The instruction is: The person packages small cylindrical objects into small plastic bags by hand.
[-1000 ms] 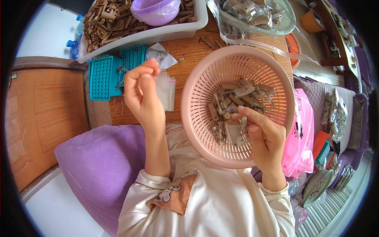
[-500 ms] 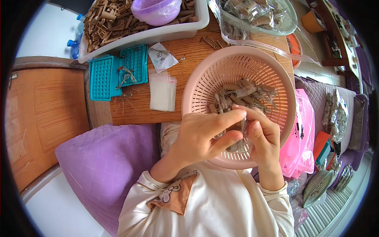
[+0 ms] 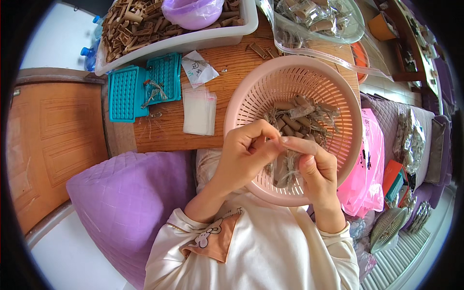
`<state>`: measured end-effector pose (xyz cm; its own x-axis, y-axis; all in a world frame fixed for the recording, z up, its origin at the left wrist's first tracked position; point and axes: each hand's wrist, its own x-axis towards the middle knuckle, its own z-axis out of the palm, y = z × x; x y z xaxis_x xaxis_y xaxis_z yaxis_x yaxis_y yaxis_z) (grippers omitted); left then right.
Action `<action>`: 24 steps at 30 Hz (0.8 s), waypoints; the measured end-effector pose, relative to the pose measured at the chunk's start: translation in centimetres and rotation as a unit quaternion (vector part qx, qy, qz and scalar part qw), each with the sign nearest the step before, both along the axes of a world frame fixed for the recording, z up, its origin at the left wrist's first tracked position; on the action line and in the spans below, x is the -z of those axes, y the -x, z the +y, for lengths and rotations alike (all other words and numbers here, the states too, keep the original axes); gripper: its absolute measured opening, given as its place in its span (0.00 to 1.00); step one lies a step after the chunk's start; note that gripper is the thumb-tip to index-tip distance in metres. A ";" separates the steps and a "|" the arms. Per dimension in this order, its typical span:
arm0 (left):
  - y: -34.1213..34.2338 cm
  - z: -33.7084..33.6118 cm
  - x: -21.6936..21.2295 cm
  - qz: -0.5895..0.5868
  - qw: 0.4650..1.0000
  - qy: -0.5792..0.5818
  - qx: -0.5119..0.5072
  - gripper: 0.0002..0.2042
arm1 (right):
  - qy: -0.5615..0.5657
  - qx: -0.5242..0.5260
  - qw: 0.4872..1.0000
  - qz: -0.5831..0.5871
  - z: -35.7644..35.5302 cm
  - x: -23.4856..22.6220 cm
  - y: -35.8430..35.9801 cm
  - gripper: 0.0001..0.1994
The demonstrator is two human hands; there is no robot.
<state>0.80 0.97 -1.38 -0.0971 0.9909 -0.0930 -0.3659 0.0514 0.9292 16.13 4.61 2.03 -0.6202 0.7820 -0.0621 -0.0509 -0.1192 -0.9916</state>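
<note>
Over a pink plastic colander (image 3: 237,104) my two hands meet at a small clear plastic bag (image 3: 290,166) with pale fibrous strands inside. My left hand (image 3: 251,152) is closed, thumb and forefinger pinched at the bag's upper edge. My right hand (image 3: 318,169) grips the same bag between thumb and fingers, its forefinger reaching the left fingertips. Fingers partly hide the bag's opening. Below and beyond the hands, the colander holds a heap of short brown tubes (image 3: 303,122) mixed with clear wrappings and dry strands.
Left of the colander lie a stack of clear bags (image 3: 198,118), a paper slip (image 3: 199,70) and teal moulded trays (image 3: 126,96). Behind stands a white bin (image 3: 193,42) of brown pieces with a purple bowl (image 3: 193,14). A pink bag (image 3: 365,179) is at the right.
My left hand's fingers have curled from stretched out into a pinch at the bag's edge. My right hand has shifted slightly, and the strands inside the bag show more plainly.
</note>
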 end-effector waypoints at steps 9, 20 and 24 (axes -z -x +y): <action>-1.1 -0.6 -0.9 0.277 0.924 -0.229 -0.132 0.04 | 0.214 0.041 0.928 0.302 -1.0 2.2 -0.3 0.18; 4.0 0.4 2.2 0.508 0.814 -0.110 -0.258 0.07 | -0.084 0.159 0.954 -0.238 3.5 0.7 -3.0 0.13; 9.7 -0.8 4.5 0.630 0.712 0.226 -0.211 0.13 | -0.179 0.079 0.876 -0.440 5.0 0.2 -3.5 0.12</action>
<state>-8.95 0.14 -5.86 -0.6663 0.7450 0.0315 0.6728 0.5824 0.4562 19.63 9.65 1.81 -0.3374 0.9211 -0.1940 0.7644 0.1478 -0.6276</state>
